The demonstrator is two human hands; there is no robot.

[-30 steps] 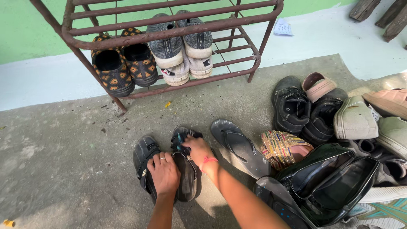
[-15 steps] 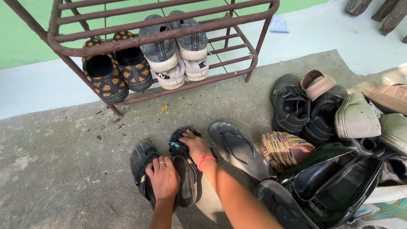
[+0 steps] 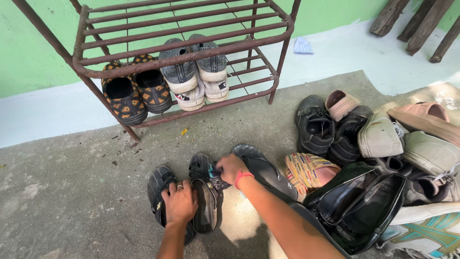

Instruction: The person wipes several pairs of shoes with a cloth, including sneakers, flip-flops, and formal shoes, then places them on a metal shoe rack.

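Two black strap sandals lie side by side on the concrete floor. My left hand [image 3: 179,202] presses down on the left sandal [image 3: 158,188], a ring on one finger, its fingers reaching onto the right sandal [image 3: 202,191]. My right hand [image 3: 231,168], with a pink band at the wrist, grips a dark and blue cloth [image 3: 216,173] against the right sandal's front straps. A grey flip-flop [image 3: 266,170] lies just right of that hand.
A rusty metal shoe rack [image 3: 187,56] stands against the green wall, holding patterned slip-ons [image 3: 134,91] and grey sneakers [image 3: 194,72]. A pile of shoes [image 3: 383,158] fills the right side, with black glossy shoes [image 3: 364,206] nearest my right arm. Wooden planks [image 3: 412,24] lean at top right.
My right hand has slid with the cloth from the sandal's toe down to its front straps. The view has shifted, and my left hand stays on the sandals.
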